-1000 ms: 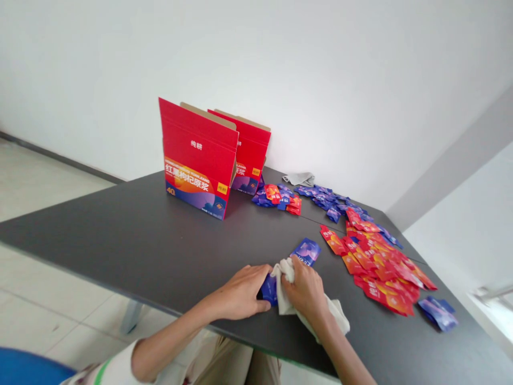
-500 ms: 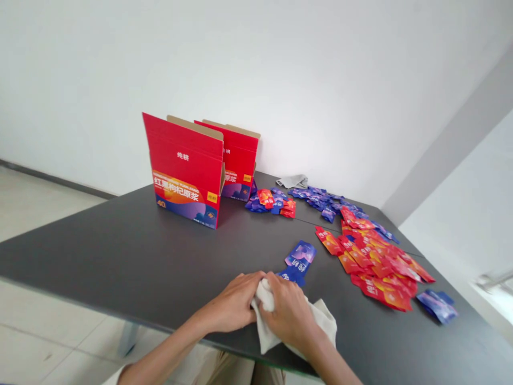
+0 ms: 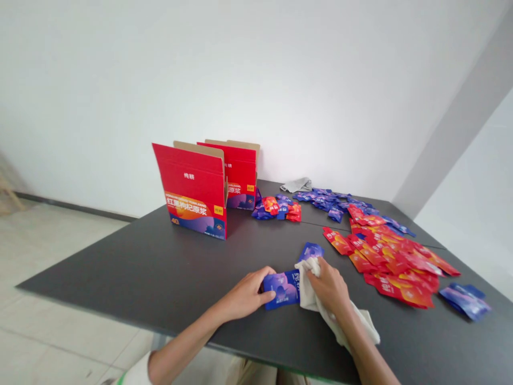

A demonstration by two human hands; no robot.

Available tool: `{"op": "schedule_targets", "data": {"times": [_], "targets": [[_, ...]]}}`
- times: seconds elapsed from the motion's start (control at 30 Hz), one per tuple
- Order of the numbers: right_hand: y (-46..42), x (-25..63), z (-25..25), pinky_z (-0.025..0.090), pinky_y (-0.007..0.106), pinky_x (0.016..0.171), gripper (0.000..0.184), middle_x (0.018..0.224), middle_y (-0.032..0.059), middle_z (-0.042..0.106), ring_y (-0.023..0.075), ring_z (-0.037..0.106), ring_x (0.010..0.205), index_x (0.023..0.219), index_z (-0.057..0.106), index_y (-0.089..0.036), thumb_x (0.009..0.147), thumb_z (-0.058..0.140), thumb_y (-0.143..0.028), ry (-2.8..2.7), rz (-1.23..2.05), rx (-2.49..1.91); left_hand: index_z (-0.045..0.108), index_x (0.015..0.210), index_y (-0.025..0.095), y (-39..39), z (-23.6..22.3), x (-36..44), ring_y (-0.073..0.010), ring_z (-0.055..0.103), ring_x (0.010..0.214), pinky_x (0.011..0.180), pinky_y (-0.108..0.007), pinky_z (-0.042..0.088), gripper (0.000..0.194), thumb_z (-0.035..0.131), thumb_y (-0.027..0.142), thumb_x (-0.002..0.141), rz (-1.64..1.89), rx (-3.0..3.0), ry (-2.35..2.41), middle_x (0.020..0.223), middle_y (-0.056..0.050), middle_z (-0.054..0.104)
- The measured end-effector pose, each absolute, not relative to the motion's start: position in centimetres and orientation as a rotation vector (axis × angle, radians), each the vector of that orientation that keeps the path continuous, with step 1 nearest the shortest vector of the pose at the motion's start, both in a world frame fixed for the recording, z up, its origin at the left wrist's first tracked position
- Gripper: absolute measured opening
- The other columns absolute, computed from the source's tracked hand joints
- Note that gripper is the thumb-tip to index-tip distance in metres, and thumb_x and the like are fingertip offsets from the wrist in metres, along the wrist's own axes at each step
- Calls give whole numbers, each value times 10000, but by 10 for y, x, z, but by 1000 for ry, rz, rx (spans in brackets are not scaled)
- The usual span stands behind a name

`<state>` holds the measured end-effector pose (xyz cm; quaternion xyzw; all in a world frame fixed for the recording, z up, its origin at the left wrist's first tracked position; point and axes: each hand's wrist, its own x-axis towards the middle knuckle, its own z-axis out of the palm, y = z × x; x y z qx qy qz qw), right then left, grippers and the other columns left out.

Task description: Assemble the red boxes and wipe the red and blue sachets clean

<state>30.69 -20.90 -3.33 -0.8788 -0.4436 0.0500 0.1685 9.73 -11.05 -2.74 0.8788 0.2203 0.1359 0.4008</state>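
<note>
My left hand (image 3: pixel 253 293) pinches the left end of a blue-purple pouch (image 3: pixel 284 289) between thumb and fingers, close to the table's front edge. In my right hand (image 3: pixel 329 286) is a bunched white cloth (image 3: pixel 310 293), its loose end trailing under the wrist toward me. The cloth covers the right end of the pouch. Just behind it lies a second blue pouch (image 3: pixel 312 251), partly hidden by the cloth and my right hand.
Two open red boxes (image 3: pixel 194 190) (image 3: pixel 243 176) stand at the back left. A small mixed pile of pouches (image 3: pixel 276 207) lies beside them. Red pouches (image 3: pixel 395 262) spread to the right, with blue ones (image 3: pixel 326 199) behind and one blue pouch (image 3: pixel 465 300) far right. A grey cloth (image 3: pixel 296 185) lies at the back.
My hands were together on the cloth; now they are apart. The left holds a pouch's end, and the right has moved right with the cloth over its other end. The view has shifted.
</note>
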Motion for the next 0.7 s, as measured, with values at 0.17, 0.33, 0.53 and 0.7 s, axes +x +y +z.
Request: {"op": "schedule_targets", "data": {"times": [0.17,0.33,0.53,0.7], "targets": [[-213,314,-35,331,247,599,219,858,51,645,211,604,813,968,531,-221,814,466,-362,-1208,178,-2406,529,951,171,-84,-25,100,-137,545,806,702,-219,403,239,586,223,725,391,1921,548,853,23,581],[-213,312,-38,336,259,619,222,899,58,641,229,600,848,981,523,-219,803,479,-343,-1249,123,-2386,566,951,148,-30,-11,124,-147,582,784,696,-242,426,279,657,172,689,606,1492,634,872,-24,626],[-213,308,-41,352,283,649,320,980,95,634,260,592,905,1093,501,-194,814,480,-351,-1290,118,-2390,543,983,104,44,1,192,-115,592,787,743,-246,465,158,549,134,827,903,1337,759,892,-75,613],[-215,303,-38,372,297,678,296,994,104,634,261,595,896,1072,509,-182,835,452,-351,-1272,119,-2319,541,1084,124,70,-6,232,-162,587,877,750,-345,509,263,515,293,885,932,1458,865,1042,-70,579]]}}
